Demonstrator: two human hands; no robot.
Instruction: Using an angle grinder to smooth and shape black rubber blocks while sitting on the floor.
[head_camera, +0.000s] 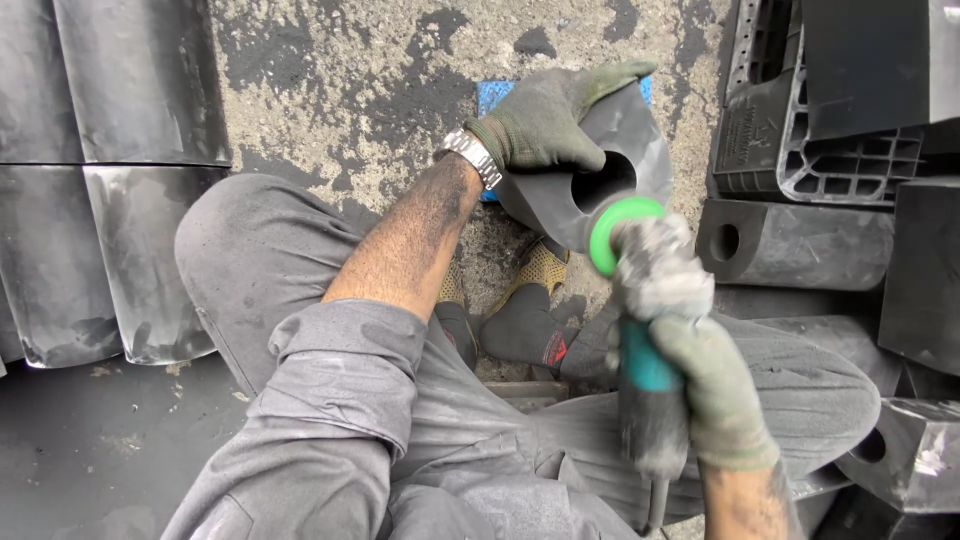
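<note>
Graphite-grey block, a moulded piece with a round hole through it, sits just right of the frame's centre, near the top, raised off the ground in my grasp. Going from the left edge: dark curved sheets lie stacked along the left side, shiny and dusty. Next to them comes my grey trouser leg, bent up, and my rolled grey sleeve lower down. My bare left forearm runs up toward the centre, with a metal wristwatch at the wrist. My left hand, in a green-grey glove, has its fingers wrapped over the top of the block, gripping it. Behind it a blue pad shows on the stained concrete floor. Below the block I see my dark sock and mesh shoe. Right of centre, my gloved right hand is closed around the teal-and-grey handle of a power grinder, whose green-rimmed disc touches the block's lower edge beside the hole. Along the right side more dark blocks with holes lie piled, with a black plastic crate in the upper right.
</note>
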